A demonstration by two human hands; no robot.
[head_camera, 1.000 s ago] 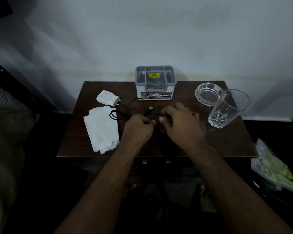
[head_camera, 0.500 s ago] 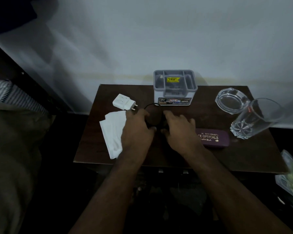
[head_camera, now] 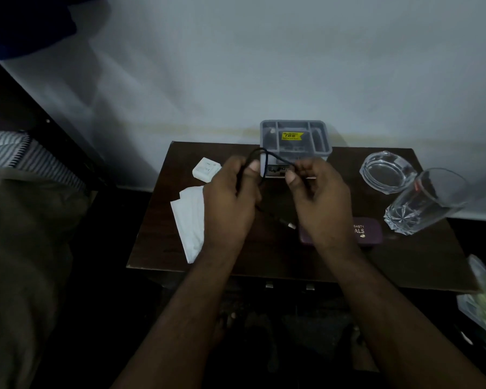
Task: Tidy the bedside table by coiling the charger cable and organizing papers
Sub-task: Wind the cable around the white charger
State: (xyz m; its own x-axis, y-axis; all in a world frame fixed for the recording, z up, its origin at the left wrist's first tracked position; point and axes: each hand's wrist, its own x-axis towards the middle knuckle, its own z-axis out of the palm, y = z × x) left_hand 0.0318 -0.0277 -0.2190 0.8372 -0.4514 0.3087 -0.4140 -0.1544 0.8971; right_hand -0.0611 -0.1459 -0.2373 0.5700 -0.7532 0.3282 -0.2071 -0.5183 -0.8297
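Left hand [head_camera: 230, 203] raised above the bedside table [head_camera: 404, 265], thumb and fingers pinched on the black charger cable [head_camera: 275, 157] where a loop arcs up between the two hands. Right hand [head_camera: 320, 200] pinched on the same cable just across from it, thumb pressed to forefinger, probably feeding the next turn toward the left. Held up off the wood, most likely so the loops hang free and do not snag. Loose end trailing down below the hands, its plug [head_camera: 291, 226] hanging close over the table beside the purple spectacle case [head_camera: 371, 231]. Coiling only begun, judging by the single loop on show.

White adapter [head_camera: 205, 169] lying apart at the back left, not joined to the cable as far as can be told. Papers [head_camera: 188, 217] spread in a loose fan at the left edge, partly hidden by the left hand, not yet squared. Grey organizer box [head_camera: 295, 136] against the wall, right behind the raised loop. Glass ashtray [head_camera: 387, 172] and tumbler [head_camera: 427, 203] at the right, well apart from the hands, so little risk of a knock while winding
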